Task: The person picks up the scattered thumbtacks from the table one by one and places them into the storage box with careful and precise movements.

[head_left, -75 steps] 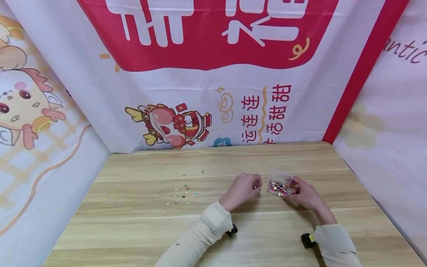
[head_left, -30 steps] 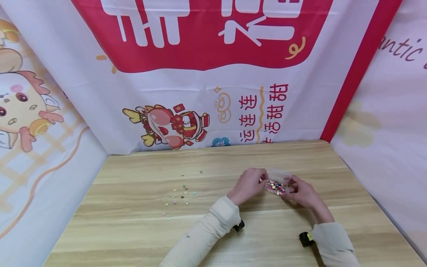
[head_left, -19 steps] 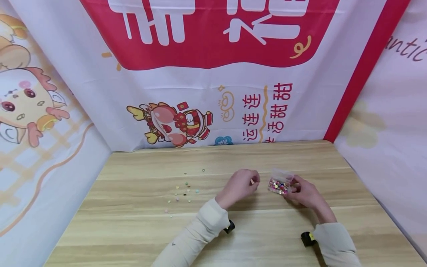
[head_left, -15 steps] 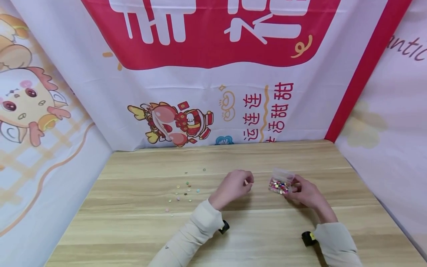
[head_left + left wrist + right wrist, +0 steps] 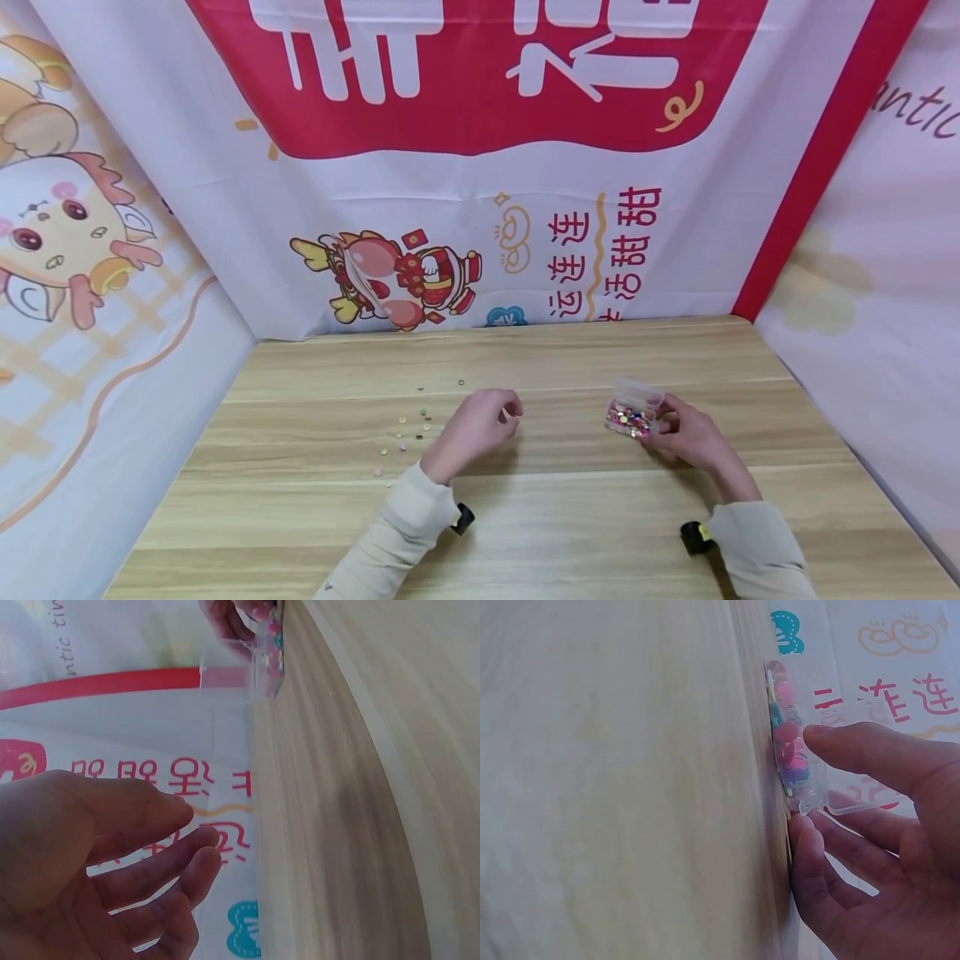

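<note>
My right hand [image 5: 690, 433] grips the right side of a small clear plastic box [image 5: 625, 427] with its lid raised, full of colourful small beads or sequins. The right wrist view shows the thumb on the box [image 5: 802, 765] and the fingers curled below. Left of it, my left hand [image 5: 476, 429] hovers above the table, well apart from the box. In the left wrist view, the left hand's thumb and index finger [image 5: 199, 840] curve close together. No object shows between them, though a tiny piece could be hidden. Small scattered pieces [image 5: 402, 448] lie left of that hand.
Beneath everything is a light wood-grain table [image 5: 585, 533]. A printed white and red cloth [image 5: 480, 183] hangs along its back edge. More printed cloth stands along the left and right sides.
My left hand reached the box about a second ago, then drew back left toward the scattered pieces. My right hand and the box stayed nearly in place.
</note>
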Demonstrator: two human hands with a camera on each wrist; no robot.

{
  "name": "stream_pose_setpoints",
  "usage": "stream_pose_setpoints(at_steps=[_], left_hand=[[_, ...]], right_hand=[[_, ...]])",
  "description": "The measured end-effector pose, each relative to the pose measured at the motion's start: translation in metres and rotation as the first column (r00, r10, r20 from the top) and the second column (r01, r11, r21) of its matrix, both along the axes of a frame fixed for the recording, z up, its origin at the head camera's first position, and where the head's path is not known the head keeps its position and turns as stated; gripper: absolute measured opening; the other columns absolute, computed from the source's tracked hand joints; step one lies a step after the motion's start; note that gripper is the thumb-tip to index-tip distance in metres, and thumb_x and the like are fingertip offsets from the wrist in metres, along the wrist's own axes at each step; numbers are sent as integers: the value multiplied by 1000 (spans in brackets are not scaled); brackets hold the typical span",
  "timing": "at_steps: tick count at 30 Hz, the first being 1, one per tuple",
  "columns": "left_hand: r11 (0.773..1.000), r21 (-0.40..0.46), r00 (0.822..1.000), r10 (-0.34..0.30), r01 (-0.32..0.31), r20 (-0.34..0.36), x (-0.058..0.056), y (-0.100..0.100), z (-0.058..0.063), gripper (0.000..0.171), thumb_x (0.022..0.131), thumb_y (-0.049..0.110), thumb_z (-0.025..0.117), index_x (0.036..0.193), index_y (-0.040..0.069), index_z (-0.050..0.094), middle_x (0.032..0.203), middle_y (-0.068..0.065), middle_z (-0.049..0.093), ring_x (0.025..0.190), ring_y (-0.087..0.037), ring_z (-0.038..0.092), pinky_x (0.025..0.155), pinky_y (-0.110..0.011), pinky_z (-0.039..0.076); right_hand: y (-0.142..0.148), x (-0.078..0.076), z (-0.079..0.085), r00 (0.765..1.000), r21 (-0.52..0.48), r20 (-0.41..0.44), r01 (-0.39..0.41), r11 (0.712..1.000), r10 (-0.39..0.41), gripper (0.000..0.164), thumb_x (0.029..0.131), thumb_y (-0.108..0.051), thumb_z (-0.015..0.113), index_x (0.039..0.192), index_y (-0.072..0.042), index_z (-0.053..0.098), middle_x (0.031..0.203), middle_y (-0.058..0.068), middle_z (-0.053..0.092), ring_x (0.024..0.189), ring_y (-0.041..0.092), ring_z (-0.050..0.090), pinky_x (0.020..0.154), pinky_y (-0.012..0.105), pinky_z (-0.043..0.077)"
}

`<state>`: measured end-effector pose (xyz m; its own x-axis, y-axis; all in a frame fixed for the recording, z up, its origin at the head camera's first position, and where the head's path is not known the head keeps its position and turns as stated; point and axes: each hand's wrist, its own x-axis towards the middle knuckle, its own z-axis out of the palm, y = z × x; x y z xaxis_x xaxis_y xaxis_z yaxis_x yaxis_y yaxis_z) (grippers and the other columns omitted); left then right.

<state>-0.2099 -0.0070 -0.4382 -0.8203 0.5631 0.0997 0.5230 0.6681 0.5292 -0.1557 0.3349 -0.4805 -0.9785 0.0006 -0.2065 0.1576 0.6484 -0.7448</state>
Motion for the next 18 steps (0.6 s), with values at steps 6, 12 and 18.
stream_pose_setpoints(at_steps=[6,12,18], left_hand=[[998,-37,998,58,-57,37,-5,-28,-7,10,88,10,67,98,10,71,92,-1,69,82,-14,63,72,-27,53],[993,-33,991,115,-113,70,-8,-51,-13,11,87,8,69,97,9,70,92,-2,69,81,-15,63,71,-29,53],[990,-18,987,141,-140,72,-6,-65,-18,15,84,5,73,99,7,70,96,-6,71,84,-19,65,74,-34,54]], right_hand=[[0,0,0,1000,-1,-3,-2,1000,2,61,85,-21,76,133,-1,43,97,13,60,76,20,53,57,31,49],[0,-1,-1,1000,2,-6,-8,1000,9,62,85,-21,76,134,-1,43,97,13,60,77,19,52,57,30,48],[1,-1,-1,1000,14,-11,-10,1000,10,63,85,-22,76,134,-1,43,98,14,61,79,20,53,58,30,48]])
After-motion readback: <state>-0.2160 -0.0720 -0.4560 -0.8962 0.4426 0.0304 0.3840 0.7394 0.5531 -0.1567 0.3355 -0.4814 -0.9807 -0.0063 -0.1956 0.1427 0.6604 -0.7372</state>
